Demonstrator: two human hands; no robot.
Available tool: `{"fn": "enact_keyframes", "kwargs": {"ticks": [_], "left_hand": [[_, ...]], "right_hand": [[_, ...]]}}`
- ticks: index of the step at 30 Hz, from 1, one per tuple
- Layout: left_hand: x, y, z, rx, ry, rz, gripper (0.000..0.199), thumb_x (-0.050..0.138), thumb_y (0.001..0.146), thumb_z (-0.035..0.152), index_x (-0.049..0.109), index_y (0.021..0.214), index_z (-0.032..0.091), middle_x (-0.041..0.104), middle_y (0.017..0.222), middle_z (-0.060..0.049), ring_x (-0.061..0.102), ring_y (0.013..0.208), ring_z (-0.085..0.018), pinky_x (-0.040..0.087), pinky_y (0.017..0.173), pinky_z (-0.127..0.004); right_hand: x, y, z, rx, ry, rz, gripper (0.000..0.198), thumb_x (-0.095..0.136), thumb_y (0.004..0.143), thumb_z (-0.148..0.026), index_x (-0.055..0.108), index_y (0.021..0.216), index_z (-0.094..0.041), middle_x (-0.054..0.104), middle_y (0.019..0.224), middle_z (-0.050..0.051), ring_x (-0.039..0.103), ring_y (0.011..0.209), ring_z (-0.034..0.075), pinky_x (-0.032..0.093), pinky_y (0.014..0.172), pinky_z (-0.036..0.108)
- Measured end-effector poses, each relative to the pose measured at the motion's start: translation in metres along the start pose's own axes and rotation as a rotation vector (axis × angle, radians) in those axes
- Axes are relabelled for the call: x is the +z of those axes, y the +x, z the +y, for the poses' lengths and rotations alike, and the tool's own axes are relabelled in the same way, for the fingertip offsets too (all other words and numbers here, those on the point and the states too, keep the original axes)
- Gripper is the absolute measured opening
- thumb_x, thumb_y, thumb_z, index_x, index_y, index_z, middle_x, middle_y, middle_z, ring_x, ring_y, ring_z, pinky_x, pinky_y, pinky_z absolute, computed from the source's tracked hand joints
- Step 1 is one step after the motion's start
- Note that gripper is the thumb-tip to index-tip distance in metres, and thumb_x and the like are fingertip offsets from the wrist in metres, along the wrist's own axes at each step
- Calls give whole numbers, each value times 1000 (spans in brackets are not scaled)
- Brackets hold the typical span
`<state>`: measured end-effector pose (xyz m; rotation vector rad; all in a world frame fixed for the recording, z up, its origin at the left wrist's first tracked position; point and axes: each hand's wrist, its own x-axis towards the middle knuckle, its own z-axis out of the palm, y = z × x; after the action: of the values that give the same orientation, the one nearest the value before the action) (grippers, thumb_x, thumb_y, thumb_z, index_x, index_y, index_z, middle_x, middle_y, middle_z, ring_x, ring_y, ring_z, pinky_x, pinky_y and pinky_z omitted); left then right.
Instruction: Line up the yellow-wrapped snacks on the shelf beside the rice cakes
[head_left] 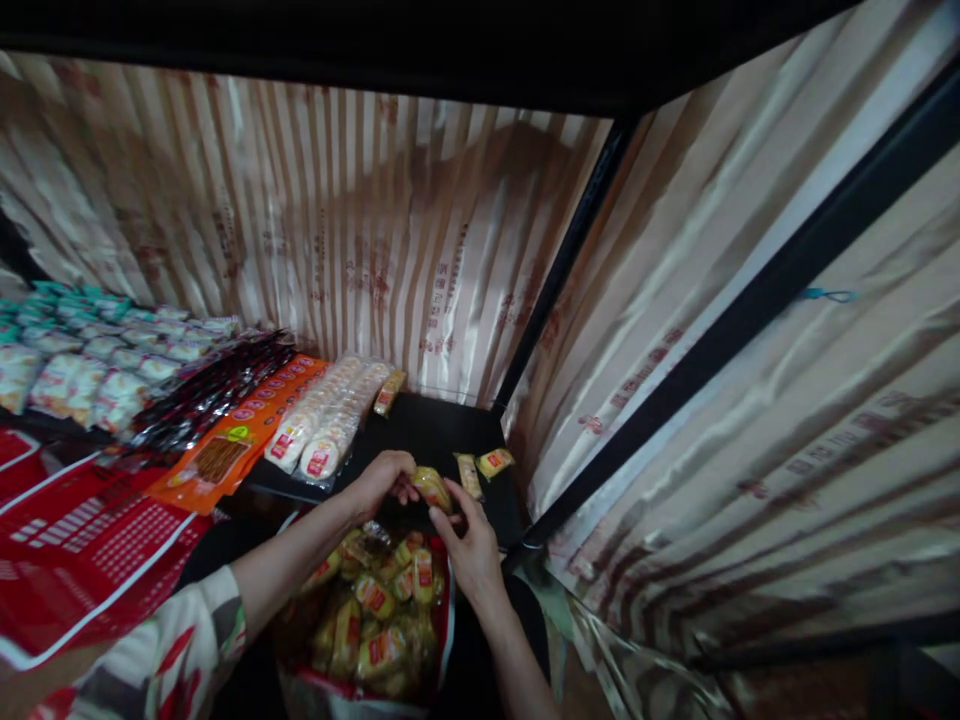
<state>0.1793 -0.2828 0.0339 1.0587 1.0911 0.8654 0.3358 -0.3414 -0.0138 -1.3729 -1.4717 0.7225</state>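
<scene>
Between my two hands is a small yellow wrapped snack pack (431, 487), held above an open bag (448, 640). My left hand (384, 482) grips the pack's left end with bent fingers. On its right end, my right hand (469, 535) pinches it between thumb and fingers. Several similar yellow packs (375, 597) with red labels fill the bag below. Just beyond my right hand, two small yellow packs, one upright (469, 476) and one slanted (495, 461), lie on the black shelf (427, 425).
Left on the shelf are clear packs of white round pastries (330, 425), a single yellow pack (389, 393), orange snack bags (225, 450), dark shiny packets (202, 390) and rows of white-green packets (97, 350). A red printed bag (82, 540) lies nearer. Black frame bars (570, 260) and striped sheeting (360, 220) enclose the shelf.
</scene>
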Motion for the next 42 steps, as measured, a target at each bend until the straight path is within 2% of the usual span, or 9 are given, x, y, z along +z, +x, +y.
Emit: {"fn": "enact_keyframes", "kwargs": {"ticks": [2,5,10,16,23,26,31,42], "left_hand": [[-3,-13,-1,-17,-20,-2,7,45,55,21,49,54,15,58,49,-2,53,43,-10,35,41,-18],[-8,-26,-5,-26,-30,30,9,47,57,23,50,54,15,58,51,-3,53,44,-9,34,41,-18],[-12,-35,-8,-17,-58,46,25,51,67,39,51,62,15,57,56,0,54,46,-8,37,45,-18],[-19,-36,-22,-41,-130,10,38,55,67,51,55,71,14,60,63,-1,56,51,-9,39,49,-20],[-30,-33,-30,0,-96,35,30,62,65,42,55,76,15,62,69,0,57,57,-9,39,51,-19],[-27,-30,-31,-10,-68,74,30,64,64,41,55,76,15,62,67,1,57,56,-9,38,51,-18],[-24,-23,-32,5,-31,131,32,66,61,43,54,74,16,57,57,4,53,52,-8,37,51,-18],[-38,4,-38,56,-52,236,22,62,66,35,52,73,16,53,52,6,50,48,-8,38,48,-19]], "right_hand": [[6,-5,-6,15,37,-48,37,57,77,-42,63,105,-18,66,101,7,60,72,15,51,65,25],[11,-12,-13,35,126,-117,36,57,77,-44,64,99,-18,68,92,5,62,71,16,49,59,24],[12,-18,-18,49,202,-148,35,57,76,-48,65,94,-18,69,81,4,63,73,18,49,60,25],[17,-6,-13,101,259,-153,39,58,74,-52,66,90,-17,69,78,5,63,70,19,50,63,28],[35,4,-9,210,360,-190,42,60,71,-54,64,90,-16,69,78,6,64,72,20,50,65,28],[36,7,-9,219,376,-196,42,60,71,-54,64,89,-16,69,77,6,64,72,19,49,65,28],[37,16,-10,243,334,-206,44,60,70,-56,64,89,-17,68,74,5,63,69,19,48,57,25],[61,41,-1,257,297,-212,40,58,72,-53,64,88,-16,66,71,3,59,65,16,42,52,21]]}}
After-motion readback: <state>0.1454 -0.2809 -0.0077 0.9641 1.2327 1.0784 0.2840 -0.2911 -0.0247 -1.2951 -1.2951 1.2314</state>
